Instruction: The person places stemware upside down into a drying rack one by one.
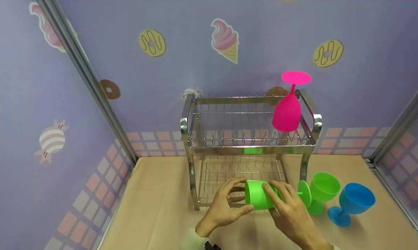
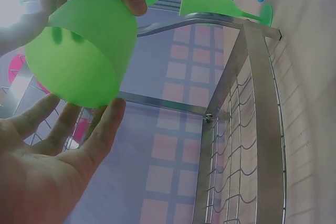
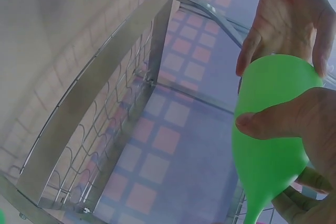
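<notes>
A green plastic goblet (image 1: 259, 195) is held sideways in front of the rack, its mouth toward the left and its foot toward the right. My right hand (image 1: 290, 211) grips its bowl, thumb on one side and fingers on the other. At the rim, the thumb and fingertips of my left hand (image 1: 222, 205) span the mouth and touch the edge. The left wrist view looks into the hollow bowl (image 2: 79, 61). In the right wrist view, the right thumb (image 3: 268, 124) lies across the bowl, which tapers to the stem.
A two-tier metal dish rack (image 1: 250, 150) stands against the wall. Upside down on its upper tier, at the right, is a pink goblet (image 1: 287, 113). Another green goblet (image 1: 325, 187) and a blue goblet (image 1: 357, 198) stand upright on the table (image 1: 153, 208) to the right.
</notes>
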`<state>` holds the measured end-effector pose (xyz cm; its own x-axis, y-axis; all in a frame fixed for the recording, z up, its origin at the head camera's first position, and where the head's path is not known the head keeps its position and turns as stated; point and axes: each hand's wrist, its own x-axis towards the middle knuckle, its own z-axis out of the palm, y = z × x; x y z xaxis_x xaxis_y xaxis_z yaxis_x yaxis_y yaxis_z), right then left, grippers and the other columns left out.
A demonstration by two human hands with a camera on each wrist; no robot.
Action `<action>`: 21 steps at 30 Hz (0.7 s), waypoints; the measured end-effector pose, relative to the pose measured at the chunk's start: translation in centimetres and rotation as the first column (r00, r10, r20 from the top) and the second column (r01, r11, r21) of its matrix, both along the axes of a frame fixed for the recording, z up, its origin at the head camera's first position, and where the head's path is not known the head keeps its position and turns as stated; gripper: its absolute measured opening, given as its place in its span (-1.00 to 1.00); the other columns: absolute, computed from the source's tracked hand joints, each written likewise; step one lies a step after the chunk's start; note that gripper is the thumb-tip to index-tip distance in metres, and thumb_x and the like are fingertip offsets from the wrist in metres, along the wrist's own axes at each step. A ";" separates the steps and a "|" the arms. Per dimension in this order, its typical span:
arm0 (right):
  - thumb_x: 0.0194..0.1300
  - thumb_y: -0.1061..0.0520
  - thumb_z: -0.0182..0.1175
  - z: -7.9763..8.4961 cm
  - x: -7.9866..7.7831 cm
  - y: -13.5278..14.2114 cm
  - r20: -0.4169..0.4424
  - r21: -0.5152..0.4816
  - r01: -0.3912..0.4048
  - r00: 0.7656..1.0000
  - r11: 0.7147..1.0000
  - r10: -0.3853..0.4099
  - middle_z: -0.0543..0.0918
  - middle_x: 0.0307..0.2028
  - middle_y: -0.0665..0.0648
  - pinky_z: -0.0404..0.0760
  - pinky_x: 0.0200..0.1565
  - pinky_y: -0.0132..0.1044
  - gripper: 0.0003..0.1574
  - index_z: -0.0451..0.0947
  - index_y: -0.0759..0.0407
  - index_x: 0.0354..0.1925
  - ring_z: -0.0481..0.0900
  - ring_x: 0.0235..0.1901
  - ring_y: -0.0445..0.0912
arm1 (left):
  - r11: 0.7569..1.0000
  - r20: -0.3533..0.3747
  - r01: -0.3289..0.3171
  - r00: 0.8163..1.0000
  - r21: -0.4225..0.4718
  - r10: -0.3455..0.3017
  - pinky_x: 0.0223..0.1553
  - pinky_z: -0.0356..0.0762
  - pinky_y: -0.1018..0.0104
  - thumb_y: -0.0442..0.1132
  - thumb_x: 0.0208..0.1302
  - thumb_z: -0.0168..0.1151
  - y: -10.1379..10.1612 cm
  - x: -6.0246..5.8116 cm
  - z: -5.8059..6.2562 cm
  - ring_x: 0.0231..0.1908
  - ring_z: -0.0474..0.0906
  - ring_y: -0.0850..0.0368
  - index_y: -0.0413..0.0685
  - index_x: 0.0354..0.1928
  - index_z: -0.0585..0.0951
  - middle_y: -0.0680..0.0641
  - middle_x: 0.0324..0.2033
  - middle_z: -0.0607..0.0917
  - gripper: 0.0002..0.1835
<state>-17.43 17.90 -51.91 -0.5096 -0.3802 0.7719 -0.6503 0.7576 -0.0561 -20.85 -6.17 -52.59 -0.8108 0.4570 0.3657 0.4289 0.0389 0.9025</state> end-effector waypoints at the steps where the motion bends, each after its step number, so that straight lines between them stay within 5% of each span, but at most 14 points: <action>1: -0.46 0.48 0.76 0.0 0.0 0.0 -0.002 0.000 0.000 1.000 1.000 0.000 0.66 0.15 0.31 0.76 0.02 0.05 0.25 0.60 0.22 0.33 0.63 0.06 0.19 | 1.000 0.001 0.000 1.000 0.012 0.000 0.17 0.75 0.13 -0.10 0.32 0.53 0.0 0.0 0.0 0.27 0.61 -0.13 0.05 0.50 0.41 -0.18 0.38 0.50 -0.24; 6: -0.38 0.47 0.73 0.1 0.0 0.0 -0.022 0.006 0.001 1.000 1.000 -0.001 0.66 0.17 0.31 0.74 0.06 0.01 0.20 0.60 0.22 0.35 0.64 0.07 0.18 | 0.998 -0.001 -0.012 1.000 0.055 0.012 0.12 0.78 0.16 -0.14 0.28 0.54 0.2 0.0 -0.1 0.21 0.64 -0.10 -0.05 0.44 0.45 -0.20 0.33 0.50 -0.27; 11: -0.36 0.42 0.77 0.1 0.7 0.4 -0.023 -0.049 -0.058 0.998 0.997 0.057 0.65 0.22 0.29 0.62 0.22 -0.23 0.16 0.62 0.23 0.31 0.61 0.14 0.13 | 0.996 0.029 -0.037 0.999 0.080 0.034 0.10 0.79 0.12 -0.16 0.21 0.54 -0.3 -0.1 -0.3 0.18 0.64 -0.18 -0.11 0.40 0.47 -0.27 0.31 0.49 -0.26; 17: 0.50 -0.01 0.37 -1.3 1.3 1.1 0.000 -0.214 -0.185 0.982 0.959 0.189 0.67 0.14 0.23 0.45 0.37 -0.52 -0.54 0.67 0.26 0.18 0.62 0.10 0.06 | 0.992 0.050 -0.059 0.997 0.108 0.054 0.06 0.81 0.09 -0.17 0.17 0.54 -0.8 -0.2 -0.7 0.15 0.64 -0.30 -0.12 0.36 0.46 -0.29 0.28 0.49 -0.27; 21: 0.39 0.21 0.46 -2.9 1.8 0.8 0.064 -0.381 -0.173 0.975 0.908 0.213 0.71 0.04 0.15 0.61 0.18 -0.51 -0.65 0.68 0.21 0.11 0.67 0.00 -0.05 | 0.991 0.046 -0.073 0.997 0.110 0.068 0.05 0.81 0.08 -0.17 0.16 0.52 -1.0 -0.2 -0.8 0.14 0.65 -0.30 -0.06 0.33 0.46 -0.29 0.25 0.51 -0.30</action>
<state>-15.68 18.73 -54.83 -0.5385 -0.1755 0.8241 -0.7574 0.5296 -0.3821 -21.06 -7.17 -53.44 -0.8554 0.3564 0.3758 0.3901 -0.0339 0.9202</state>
